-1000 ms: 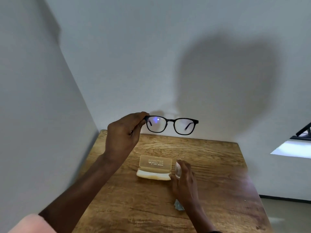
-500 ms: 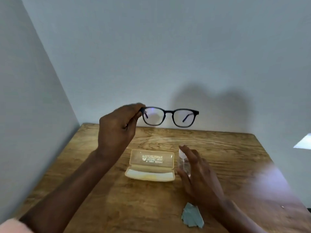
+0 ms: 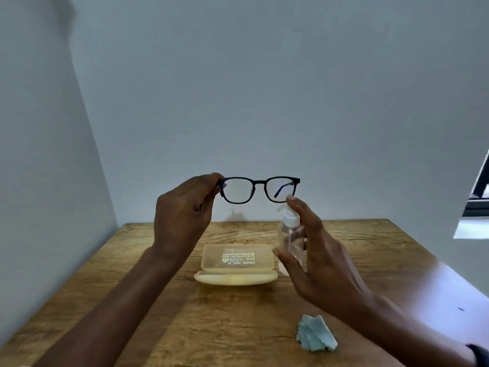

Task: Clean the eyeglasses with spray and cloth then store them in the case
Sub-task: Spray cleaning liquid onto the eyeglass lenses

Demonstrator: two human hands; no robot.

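Observation:
My left hand (image 3: 182,218) pinches the left end of the black-framed eyeglasses (image 3: 260,189) and holds them up in front of the wall, lenses facing me. My right hand (image 3: 315,255) grips a small clear spray bottle (image 3: 289,234) with a white pump top, lifted off the table just below the right lens, with the index finger on top of the pump. The pale yellow glasses case (image 3: 235,263) lies open on the wooden table (image 3: 132,300) beneath. A folded light blue cloth (image 3: 315,336) lies on the table near my right forearm.
White walls stand close behind the table and along its left side. The table's right edge drops off to a floor, and a dark window frame (image 3: 479,192) shows at the far right.
My right hand has taken hold of the spray bottle and lifted it from the table up toward the right lens. The left hand keeps the glasses raised; the view has tilted down.

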